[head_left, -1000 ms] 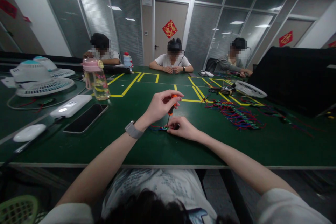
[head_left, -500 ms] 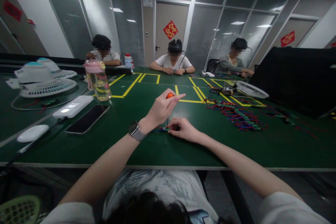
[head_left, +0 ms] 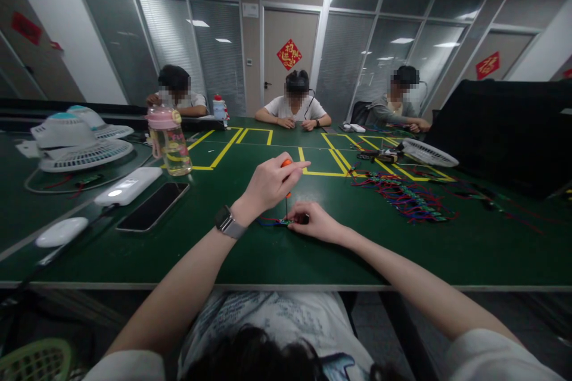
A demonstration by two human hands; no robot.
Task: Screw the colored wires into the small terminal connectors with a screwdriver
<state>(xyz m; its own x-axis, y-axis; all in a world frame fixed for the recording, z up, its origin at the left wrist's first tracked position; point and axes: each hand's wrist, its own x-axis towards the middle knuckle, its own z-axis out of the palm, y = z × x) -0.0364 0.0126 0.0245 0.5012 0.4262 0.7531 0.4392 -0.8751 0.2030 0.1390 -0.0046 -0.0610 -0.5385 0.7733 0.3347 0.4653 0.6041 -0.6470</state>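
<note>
My left hand [head_left: 270, 181] is closed round the orange handle of a screwdriver [head_left: 286, 163], its index finger stretched out to the right. The thin shaft stands nearly upright and its tip meets a small green circuit board [head_left: 285, 222] on the table. Close beside it, my right hand [head_left: 315, 221] rests on the table with thumb and fingers pinched on the right end of that board. Red and blue wires [head_left: 267, 221] run out from the board's left side. The fingers hide part of the board, and the screw or joint under the tip is too small to make out.
Right of my hands lies a row of wired circuit boards [head_left: 409, 196]. On the left are a phone [head_left: 154, 207], a white power bank [head_left: 128, 186], a pink-lidded bottle [head_left: 172, 141] and white fans [head_left: 84, 152]. Yellow tape [head_left: 226, 149] marks the green table. Several people sit opposite.
My left hand has shifted slightly left and its grip has turned, so more of the screwdriver below the fingers shows. My right hand stays at the board. The view has tilted slightly.
</note>
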